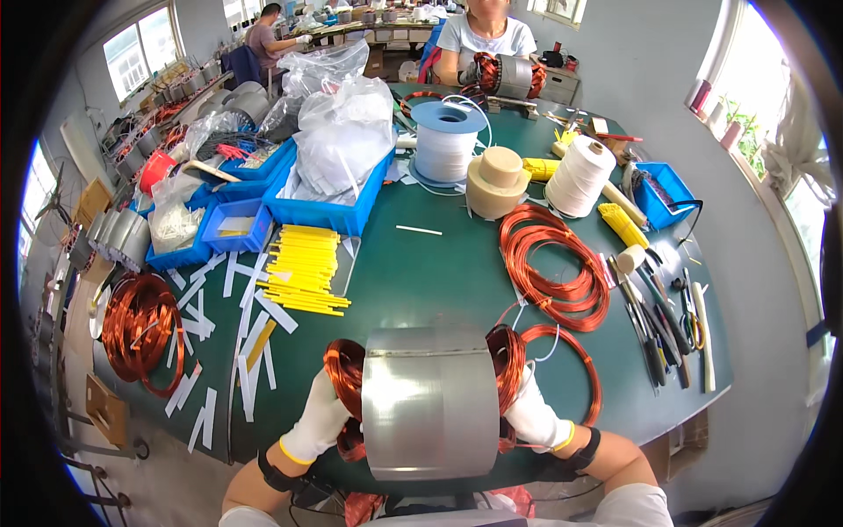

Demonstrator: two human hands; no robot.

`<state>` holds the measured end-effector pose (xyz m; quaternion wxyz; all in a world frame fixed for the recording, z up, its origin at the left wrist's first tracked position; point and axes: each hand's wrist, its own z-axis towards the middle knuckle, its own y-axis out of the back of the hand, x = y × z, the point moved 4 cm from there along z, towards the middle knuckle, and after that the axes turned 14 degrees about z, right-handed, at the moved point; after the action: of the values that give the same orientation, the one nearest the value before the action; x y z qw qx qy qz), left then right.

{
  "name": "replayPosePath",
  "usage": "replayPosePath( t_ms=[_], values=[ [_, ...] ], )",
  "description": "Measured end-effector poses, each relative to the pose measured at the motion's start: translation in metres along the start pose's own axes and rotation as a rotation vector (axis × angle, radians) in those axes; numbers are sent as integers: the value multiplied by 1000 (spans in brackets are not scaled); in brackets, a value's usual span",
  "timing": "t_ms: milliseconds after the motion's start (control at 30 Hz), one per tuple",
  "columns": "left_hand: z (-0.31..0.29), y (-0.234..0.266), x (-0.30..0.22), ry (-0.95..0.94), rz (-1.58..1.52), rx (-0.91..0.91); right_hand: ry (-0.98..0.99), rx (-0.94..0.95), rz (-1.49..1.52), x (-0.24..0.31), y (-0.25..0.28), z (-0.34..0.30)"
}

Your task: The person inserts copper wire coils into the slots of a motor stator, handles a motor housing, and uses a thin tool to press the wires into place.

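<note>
A motor stator (430,404) with a smooth grey metal shell lies at the table's near edge, in front of me. Loops of copper winding (346,373) stick out of its left end, and more copper winding (507,367) bulges from the right end. My left hand (316,417), in a white glove with a yellow cuff, is closed at the left end against the coils. On the opposite end my right hand (539,415), gloved alike, grips beside the windings. The coils and shell partly hide the fingers of both hands.
Yellow tubes (306,268) and white paper strips (250,351) lie left, near a copper coil (145,329) and blue bins (338,206). To the right are copper wire coils (553,268) and hand tools (659,325). Spools (446,145) stand farther back. A person (487,39) sits across the table.
</note>
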<state>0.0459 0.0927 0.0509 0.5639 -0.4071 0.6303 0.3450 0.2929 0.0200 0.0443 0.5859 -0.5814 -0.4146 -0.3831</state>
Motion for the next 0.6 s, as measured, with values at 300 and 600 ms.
replayPosePath(
  t_ms=[300, 600],
  values=[
    [25, 5, -14, 47, 166, 220, -1, 13, -57, 7, 3, 13],
    [20, 8, 3, 7, -11, 101, -8, -76, 67, -2, 0, 9]
  ],
)
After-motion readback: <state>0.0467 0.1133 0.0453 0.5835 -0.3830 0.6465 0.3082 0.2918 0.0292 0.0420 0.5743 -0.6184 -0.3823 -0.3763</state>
